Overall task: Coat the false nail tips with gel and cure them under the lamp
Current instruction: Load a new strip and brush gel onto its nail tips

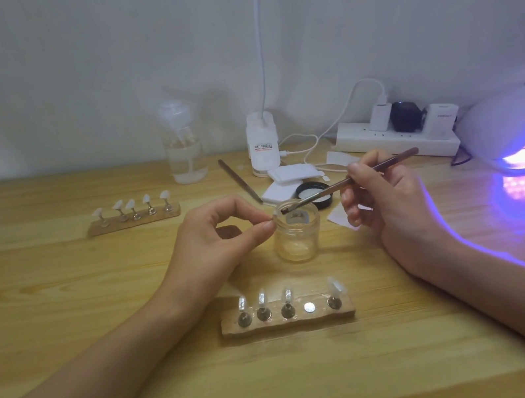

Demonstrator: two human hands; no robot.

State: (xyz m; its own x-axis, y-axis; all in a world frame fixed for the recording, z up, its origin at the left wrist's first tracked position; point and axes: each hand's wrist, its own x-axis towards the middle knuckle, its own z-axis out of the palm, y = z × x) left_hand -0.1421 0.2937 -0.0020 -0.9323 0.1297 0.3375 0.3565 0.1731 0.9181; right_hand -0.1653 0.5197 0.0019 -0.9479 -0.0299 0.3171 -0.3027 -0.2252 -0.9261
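Left fingers (258,234) narrow, thumb and forefinger pinching a small clear tip (271,221) right at the rim of the jar (299,238); the other fingers of the left hand (212,238) are loosely curled. Whether the tip's stand is with it, cannot tell. Right fingers (356,174) are closed round the brush (387,162) pen-fashion, with the right hand (390,201) just right of the jar. The bristle end is over the jar mouth, touching or almost touching the pinched tip; too small to say which. Toward the body from both hands: a holder (289,323) with four clear tips (262,299) upright and one seat (309,307) bare. Judged: the held tip belongs there. Beyond the left fingers, well apart: a second holder (134,219) with five white tips (146,200). The lamp (512,122) is out past the right hand, lit violet. The lid (317,193) is just behind the brush. Step in hand, as I read it: coating one tip with gel over the jar. Next calls for a light, even stroke along the tip, a steady pinch and no gel on skin; then the tip goes onto its seat or under the lamp. Whether the other near tips are coated, cannot tell.
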